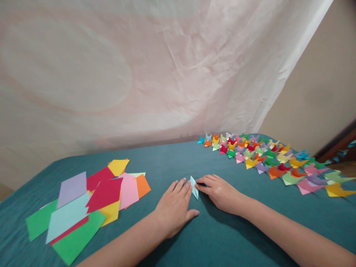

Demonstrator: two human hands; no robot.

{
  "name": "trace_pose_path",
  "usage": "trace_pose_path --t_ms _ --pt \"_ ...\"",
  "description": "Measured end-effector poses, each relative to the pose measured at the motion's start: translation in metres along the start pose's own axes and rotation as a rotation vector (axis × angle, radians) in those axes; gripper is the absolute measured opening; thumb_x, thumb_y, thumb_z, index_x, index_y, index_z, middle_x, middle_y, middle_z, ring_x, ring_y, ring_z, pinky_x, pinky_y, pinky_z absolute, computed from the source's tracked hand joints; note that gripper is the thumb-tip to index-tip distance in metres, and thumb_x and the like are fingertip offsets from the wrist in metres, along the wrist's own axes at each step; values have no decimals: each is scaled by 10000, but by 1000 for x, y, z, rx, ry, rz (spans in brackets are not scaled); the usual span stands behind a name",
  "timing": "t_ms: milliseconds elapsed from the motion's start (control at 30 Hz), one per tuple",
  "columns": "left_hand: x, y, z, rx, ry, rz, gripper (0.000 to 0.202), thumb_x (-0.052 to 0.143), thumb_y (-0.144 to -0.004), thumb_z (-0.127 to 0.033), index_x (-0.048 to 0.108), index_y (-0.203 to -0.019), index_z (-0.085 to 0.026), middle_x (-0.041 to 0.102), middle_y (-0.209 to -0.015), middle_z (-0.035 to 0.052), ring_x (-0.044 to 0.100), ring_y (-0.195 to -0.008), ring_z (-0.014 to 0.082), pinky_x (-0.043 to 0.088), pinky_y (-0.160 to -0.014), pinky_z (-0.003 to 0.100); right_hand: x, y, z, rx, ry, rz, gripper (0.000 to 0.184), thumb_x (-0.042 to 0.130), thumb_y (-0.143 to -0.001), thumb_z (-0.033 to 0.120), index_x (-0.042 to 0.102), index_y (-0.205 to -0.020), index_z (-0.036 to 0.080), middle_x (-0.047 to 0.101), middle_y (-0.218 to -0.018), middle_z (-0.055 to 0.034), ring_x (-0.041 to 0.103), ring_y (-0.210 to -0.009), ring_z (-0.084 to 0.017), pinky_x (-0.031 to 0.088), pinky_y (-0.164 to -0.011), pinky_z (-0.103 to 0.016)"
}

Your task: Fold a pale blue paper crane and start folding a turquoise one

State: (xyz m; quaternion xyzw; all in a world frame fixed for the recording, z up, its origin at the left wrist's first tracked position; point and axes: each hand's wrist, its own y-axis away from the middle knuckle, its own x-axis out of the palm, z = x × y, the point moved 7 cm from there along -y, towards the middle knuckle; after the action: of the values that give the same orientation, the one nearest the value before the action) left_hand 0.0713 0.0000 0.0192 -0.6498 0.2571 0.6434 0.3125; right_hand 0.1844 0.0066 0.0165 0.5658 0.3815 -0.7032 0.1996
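Observation:
A small light-blue folded paper [194, 188], narrow and pointed at both ends, lies on the table between my two hands. My left hand [175, 205] rests flat on its left side, fingers stretched out and the tips at the paper's edge, thumb apart. On the right edge of the paper, my right hand [218, 193] has its thumb and forefinger closed together, with the other fingers curled behind. Its fingertips partly cover that edge.
Loose coloured paper sheets [104, 191] overlap in a spread pile at the left. Rows of many-coloured folded paper birds [261, 155] stand along the right and back right of the teal cloth-covered table [164, 159]. Behind hangs a pale pink cloth [155, 74].

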Motion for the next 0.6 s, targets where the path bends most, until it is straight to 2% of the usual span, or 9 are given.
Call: trace_pose_path --t_ms 300,600 --pt "-7 -3 -1 -5 7 -38 586 511 -828 -514 483 -1261 -121 478 -1336 136 357 -1282 301 311 -1026 429 2 -1 1 35 18 59 392 463 -831 67 553 -1196 176 577 -1157 -115 502 -1053 -232 415 -841 -378" --pt "-1 -4 -6 31 1 -112 474 438 -900 -409 487 -1237 -80 524 -1277 159 470 -1190 271 352 -1013 391 4 0 0 38 10 15 349 487 -848 97 565 -1180 174 584 -1142 -107 502 -1044 -217 412 -843 -367"
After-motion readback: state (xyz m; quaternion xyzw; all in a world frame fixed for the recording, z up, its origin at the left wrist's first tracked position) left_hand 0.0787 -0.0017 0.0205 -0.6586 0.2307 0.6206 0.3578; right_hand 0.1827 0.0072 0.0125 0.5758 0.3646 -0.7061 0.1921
